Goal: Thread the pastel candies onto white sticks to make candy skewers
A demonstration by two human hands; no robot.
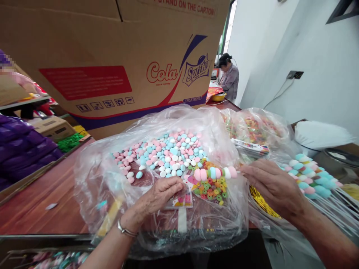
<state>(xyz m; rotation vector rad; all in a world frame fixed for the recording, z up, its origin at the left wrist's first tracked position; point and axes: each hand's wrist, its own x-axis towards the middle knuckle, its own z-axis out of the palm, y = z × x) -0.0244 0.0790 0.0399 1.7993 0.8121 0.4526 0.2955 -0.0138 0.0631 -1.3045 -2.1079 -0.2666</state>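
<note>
In front of me a candy skewer [214, 173] of pink, white and blue candies, with gummy rings between some of them, lies level. My right hand [269, 183] is closed on its stick end at the right. At the skewer's left tip, my left hand [164, 190] pinches a small printed wrapper [191, 181]; whether the tip is inside it I cannot tell. More printed wrappers [182, 200] lie just below that hand. Behind the skewer, pastel candies [168, 153] and colourful gummy rings [211, 190] are heaped on a clear plastic sheet [98, 164].
A large carton [112, 48] stands at the back. Finished skewers [311, 175] lie at right, beside gold twist ties [262, 201] and white sticks [322, 132]. Bagged gummy rings [258, 127] sit behind. A co-worker [230, 78] stands at a far table. Purple packs [22, 142] are at left.
</note>
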